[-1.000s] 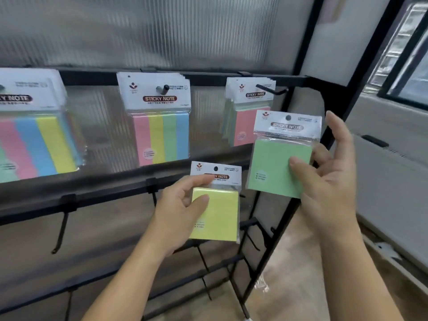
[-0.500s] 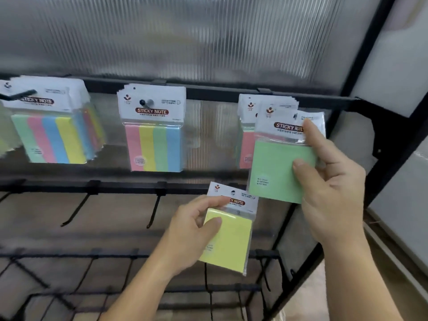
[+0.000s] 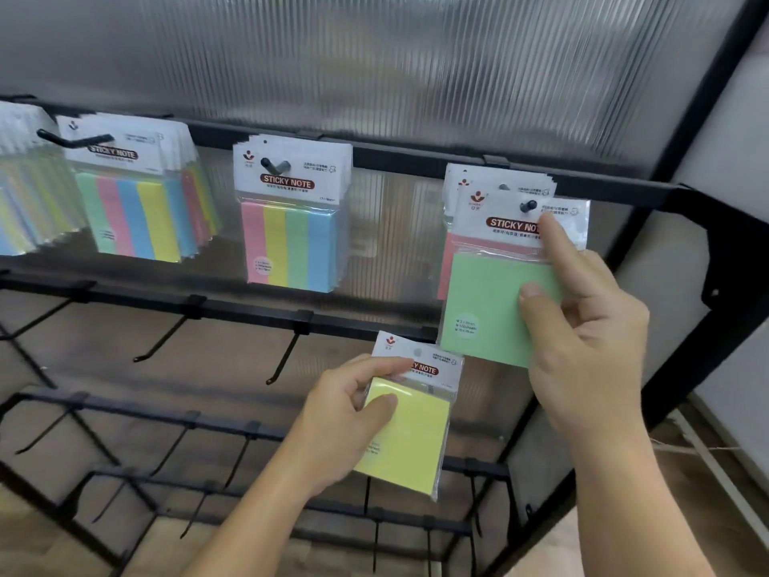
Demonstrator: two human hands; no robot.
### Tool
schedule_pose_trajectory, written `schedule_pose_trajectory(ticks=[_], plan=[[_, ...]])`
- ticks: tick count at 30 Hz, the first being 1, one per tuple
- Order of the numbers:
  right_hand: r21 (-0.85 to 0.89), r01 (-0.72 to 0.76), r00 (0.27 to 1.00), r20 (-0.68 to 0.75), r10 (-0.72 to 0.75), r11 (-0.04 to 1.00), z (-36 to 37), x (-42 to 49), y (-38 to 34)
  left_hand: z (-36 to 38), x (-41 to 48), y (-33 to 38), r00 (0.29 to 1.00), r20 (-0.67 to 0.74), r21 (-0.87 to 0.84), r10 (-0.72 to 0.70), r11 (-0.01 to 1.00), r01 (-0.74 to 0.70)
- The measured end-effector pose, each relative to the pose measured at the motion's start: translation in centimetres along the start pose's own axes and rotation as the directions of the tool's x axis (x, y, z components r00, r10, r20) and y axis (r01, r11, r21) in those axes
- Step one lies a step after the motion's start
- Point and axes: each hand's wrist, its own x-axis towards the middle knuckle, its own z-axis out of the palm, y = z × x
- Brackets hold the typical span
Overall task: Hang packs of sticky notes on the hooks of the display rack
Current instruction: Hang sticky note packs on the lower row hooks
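Gripped in right hand [image 3: 582,326]: green square sticky-note pack in clear plastic sleeve [image 3: 482,310], header hole seemingly over black metal hook [image 3: 527,207] just above forefinger. Pinched in left hand [image 3: 345,414], lower: yellow square pack [image 3: 408,443]. Probably light, stiff, slippery-sleeved; best held by pad edges.

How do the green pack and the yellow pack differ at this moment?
The green pack has the tip of the hook showing through its hang hole; the yellow pack is on no hook. The green pack is up at the top rail, in the grip of the right hand; the yellow pack is lower, held by the left hand. Both are single-colour pads in clear wrap with white STICKY NOTE headers.
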Motion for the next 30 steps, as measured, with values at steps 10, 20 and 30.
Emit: schedule_pose_trajectory(ticks=[10, 20, 30], plan=[[-0.223, -0.062, 0.998, 0.011, 0.066, 0.973, 1.1, 2.9, 2.0, 0.3, -0.4, 0.4, 1.0, -0.026, 0.025, 0.001, 1.0, 0.0], [-0.277, -0.163, 0.962, -0.259, 0.09, 0.947, 1.7, -2.2, 3.4, 0.6, -1.0, -1.9, 0.999, -0.046, 0.064, -0.009, 0.998, 0.012], [-0.151, -0.625, 0.723, 0.26, 0.64, 0.766, 1.0, -9.0, 7.5, 2.9, -2.6, -4.5, 0.994, 0.068, 0.137, -0.08, 0.988, 0.07]])
